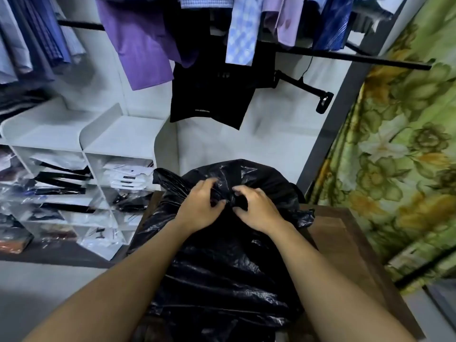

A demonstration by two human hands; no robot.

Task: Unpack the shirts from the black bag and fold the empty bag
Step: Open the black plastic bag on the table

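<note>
- Head view: one black bag sits bulging on the table, straight ahead of the person, its glossy plastic creased all over.
- Both hands are on the bag's far upper part, side by side and nearly touching each other.
- The left hand has its fingers curled into a bunch of gathered plastic and grips it.
- The right hand also has bent fingers, pinching a dark twist of the plastic just beside the left hand's thumb.
- The bag's bulk lies under and between the two forearms and reaches toward the bottom edge of the view. A loose flap of plastic sticks out to the left of the left hand.
- What is inside the bag cannot be seen.
- Count: one bag, two hands, one table.
- Left of the table stands a white shelf with open compartments. One holds a stack of packed shirts; others hold more packets, too blurred to count.
- Above, a rail carries hanging clothes: one purple shirt, one black top, and several blue and lilac pieces.
- One black hanger hangs to the right of the black top.
- A green flowered curtain fills the right side.
</note>
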